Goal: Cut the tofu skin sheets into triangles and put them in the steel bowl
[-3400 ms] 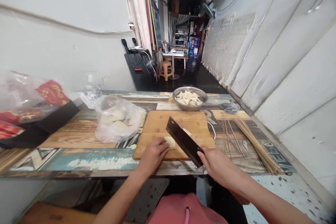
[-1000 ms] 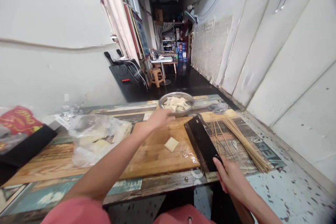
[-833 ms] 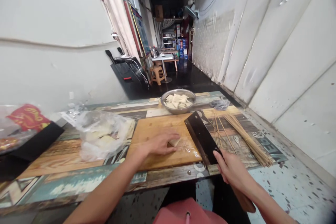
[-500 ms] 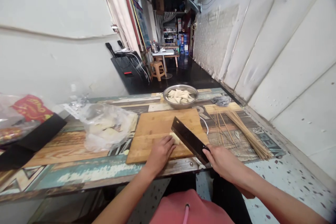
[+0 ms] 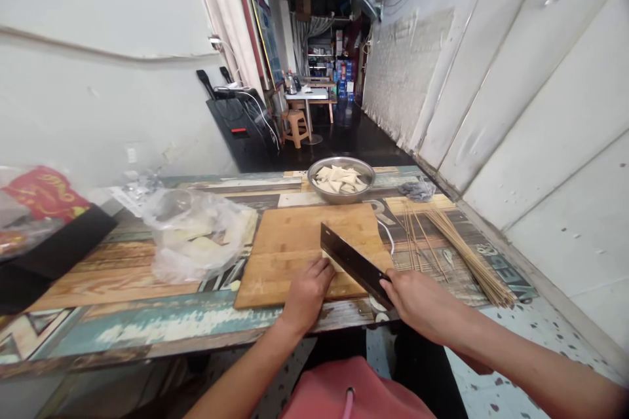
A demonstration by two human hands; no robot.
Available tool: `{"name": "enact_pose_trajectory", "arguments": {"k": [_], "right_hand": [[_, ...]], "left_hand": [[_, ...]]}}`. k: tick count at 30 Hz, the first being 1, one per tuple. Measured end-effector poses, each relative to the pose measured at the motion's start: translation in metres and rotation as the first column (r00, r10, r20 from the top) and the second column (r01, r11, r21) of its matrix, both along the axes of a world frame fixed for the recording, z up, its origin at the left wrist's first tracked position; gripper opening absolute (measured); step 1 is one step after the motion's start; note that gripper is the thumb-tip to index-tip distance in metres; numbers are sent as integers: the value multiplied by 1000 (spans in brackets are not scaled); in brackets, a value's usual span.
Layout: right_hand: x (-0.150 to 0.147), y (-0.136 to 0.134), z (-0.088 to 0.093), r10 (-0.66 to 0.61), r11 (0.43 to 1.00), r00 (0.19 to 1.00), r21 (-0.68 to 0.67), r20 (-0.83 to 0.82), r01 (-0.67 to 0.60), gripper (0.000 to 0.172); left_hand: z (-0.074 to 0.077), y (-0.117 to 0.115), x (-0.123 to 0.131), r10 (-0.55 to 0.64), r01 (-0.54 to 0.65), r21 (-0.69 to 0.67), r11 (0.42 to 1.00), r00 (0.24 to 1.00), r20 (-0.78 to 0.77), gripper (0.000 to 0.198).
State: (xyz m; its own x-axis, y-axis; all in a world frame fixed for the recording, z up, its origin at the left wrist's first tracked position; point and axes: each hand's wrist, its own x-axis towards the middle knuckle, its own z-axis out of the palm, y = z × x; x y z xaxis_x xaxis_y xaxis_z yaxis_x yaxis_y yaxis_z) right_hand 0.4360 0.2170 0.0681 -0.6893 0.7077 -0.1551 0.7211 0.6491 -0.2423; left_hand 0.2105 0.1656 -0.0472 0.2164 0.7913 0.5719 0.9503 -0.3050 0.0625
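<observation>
Cleaver (image 5: pixel 351 260) moved left since the earlier frame, from the cutting board's (image 5: pixel 272 242) right edge to over the pale piece (image 5: pixel 325 254), mid-board. Right hand (image 5: pixel 413 294): fingers wrapped round cleaver. Left hand (image 5: pixel 308 288): fingers curled, tips at piece; cannot tell whether gripping.

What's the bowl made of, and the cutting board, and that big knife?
The bowl looks like metal, maybe stainless steel: it's silvery and its rim gleams. The cutting board seems to be smooth wood or bamboo: it's yellowish brown with small darker marks. The knife blade is probably metal: it's thin and flat, with a dark finish.
</observation>
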Motion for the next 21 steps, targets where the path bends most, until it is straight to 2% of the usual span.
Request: {"name": "enact_pose_trajectory", "arguments": {"k": [4, 7, 10, 12, 14, 17, 21], "right_hand": [[1, 2, 0, 24, 1000, 1000, 3, -2, -24, 33], [-1, 4, 7, 43, 999, 999, -2, 28, -43, 36], [-7, 8, 13, 95, 995, 990, -20, 101, -94, 38], [-13, 9, 10, 115, 993, 987, -16, 113, -113, 39], [-18, 9, 0, 94, 995, 993, 13, 66, -95, 37], [-16, 8, -19, -17, 997, 996, 72, -90, 24, 35], [2, 9, -29, -156, 982, 934, 54, -322, 182, 35]], "left_hand": [[0, 0, -1, -3, 3, -47, 999, 1000, 10, 25], [3, -1, -1, 11, -8, -102, 995, 999, 30, 27], [5, 0, 0, 18, -15, -102, 995, 999, 35, 27], [6, 1, 0, 16, -13, -103, 995, 1000, 24, 26], [7, 1, 0, 11, -9, -120, 993, 1000, 15, 25], [11, 0, 1, 15, -7, -161, 987, 999, 46, 24], [28, 4, -4, 85, -74, -257, 964, 996, 33, 23]]}}
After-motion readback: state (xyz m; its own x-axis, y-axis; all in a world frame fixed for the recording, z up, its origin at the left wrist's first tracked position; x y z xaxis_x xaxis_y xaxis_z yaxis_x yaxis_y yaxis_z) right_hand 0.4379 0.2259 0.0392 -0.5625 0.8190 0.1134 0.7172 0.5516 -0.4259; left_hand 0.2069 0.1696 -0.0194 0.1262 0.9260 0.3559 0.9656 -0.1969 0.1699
